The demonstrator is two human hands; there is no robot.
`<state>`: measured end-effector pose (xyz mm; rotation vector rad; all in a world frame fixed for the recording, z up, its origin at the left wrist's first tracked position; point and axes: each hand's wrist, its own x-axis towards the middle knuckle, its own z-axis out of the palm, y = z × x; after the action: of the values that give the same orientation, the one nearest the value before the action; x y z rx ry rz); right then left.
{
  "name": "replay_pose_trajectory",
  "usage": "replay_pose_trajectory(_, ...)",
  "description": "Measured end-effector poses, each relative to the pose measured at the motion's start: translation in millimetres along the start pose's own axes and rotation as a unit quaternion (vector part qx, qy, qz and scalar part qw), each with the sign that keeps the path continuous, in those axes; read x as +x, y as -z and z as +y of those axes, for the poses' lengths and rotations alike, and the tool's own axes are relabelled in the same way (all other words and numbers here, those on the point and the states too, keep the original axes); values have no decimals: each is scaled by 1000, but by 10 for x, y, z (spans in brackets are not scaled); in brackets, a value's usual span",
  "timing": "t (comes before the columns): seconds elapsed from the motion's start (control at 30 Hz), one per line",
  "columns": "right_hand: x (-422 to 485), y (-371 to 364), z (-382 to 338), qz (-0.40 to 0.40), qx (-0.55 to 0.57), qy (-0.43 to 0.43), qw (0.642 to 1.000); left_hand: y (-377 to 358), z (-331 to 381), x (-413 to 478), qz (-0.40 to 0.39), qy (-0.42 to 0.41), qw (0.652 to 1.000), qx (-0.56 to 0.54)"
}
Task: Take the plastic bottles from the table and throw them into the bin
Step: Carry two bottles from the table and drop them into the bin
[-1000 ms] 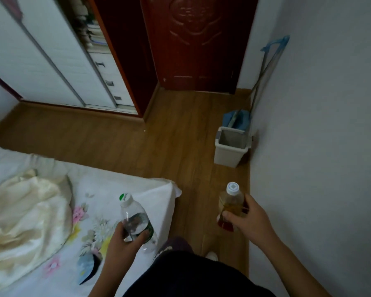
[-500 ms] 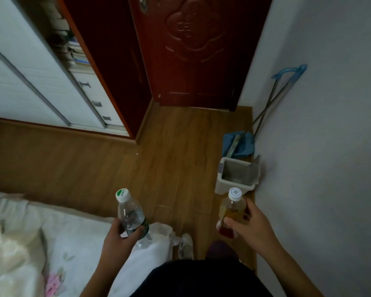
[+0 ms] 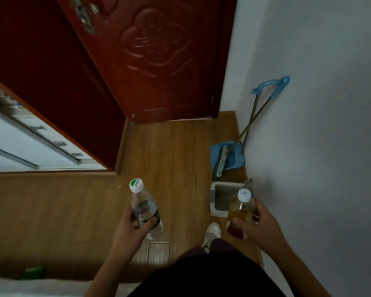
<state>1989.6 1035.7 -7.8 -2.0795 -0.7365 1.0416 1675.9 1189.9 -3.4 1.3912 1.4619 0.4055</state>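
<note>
The carrying step is judged to be in hand: both bottles are held off the table and are brought close to the bin (image 3: 217, 197), with neither yet released. The left hand (image 3: 133, 227) is closed around the lower body of a clear water bottle (image 3: 145, 207), which is held upright with its green-and-white cap uppermost, the thumb being pressed across the label. The right hand (image 3: 259, 227) is wrapped around an amber drink bottle (image 3: 240, 211), also held upright, its white cap on top and its red base showing below the fingers. The open bin is seen just beyond and slightly to the inner side of the right hand, against the wall (image 3: 319, 146), and partly hidden by the amber bottle; from the left hand it lies ahead and across to the right, clearly apart. For the next move, the right hand probably needs to be carried forward over the opening before the grip is loosened, and the left hand swung across afterwards. A blue dustpan (image 3: 234, 156) stands beyond the bin.
</note>
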Motion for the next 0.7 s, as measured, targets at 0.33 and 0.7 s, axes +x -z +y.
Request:
replay_pose_trajectory(0.33, 1432, 94, -927, -17, 20, 54, 998, 0, 972, 1386, 5, -31, 999, 34)
replay_pose_trajectory(0.7, 1982, 158, -1010, 218, 81, -121, 965, -854, 2103, 3442, -271, -100, 949, 126)
